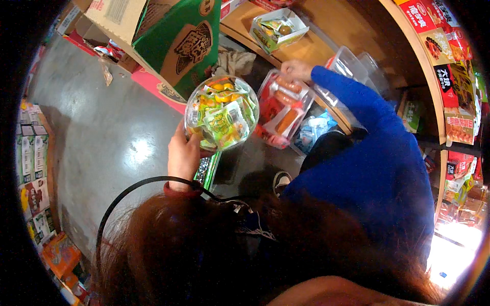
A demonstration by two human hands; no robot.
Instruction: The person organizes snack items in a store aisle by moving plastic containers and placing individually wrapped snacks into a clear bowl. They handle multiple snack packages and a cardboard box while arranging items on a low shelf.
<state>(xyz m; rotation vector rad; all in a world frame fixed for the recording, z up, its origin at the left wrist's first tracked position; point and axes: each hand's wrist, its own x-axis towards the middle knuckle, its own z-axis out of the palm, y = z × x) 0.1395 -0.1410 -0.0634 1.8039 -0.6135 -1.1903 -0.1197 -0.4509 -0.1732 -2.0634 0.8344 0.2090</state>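
Note:
My left hand [183,155] grips a round clear plastic tub [190,132] from its near left side. Small green and yellow snack packets [226,120] fill the tub. At the upper right, my right hand [295,70], in a blue sleeve, has its fingers on the top edge of a clear rectangular plastic box [308,103]. Packaged sausages [287,120] and red packets [270,109] show inside this tilted box. The two containers are side by side above the floor. Some of my right fingers are hidden from view.
A wooden shelf [245,32] carries an open carton of packets [279,30] and clear plastic containers [342,63]. A large green carton [176,49] stands at upper left. Below the shelf lies a blue plastic bag [314,132]. Snack packs [449,76] line the right; stacked boxes [32,153] line the left.

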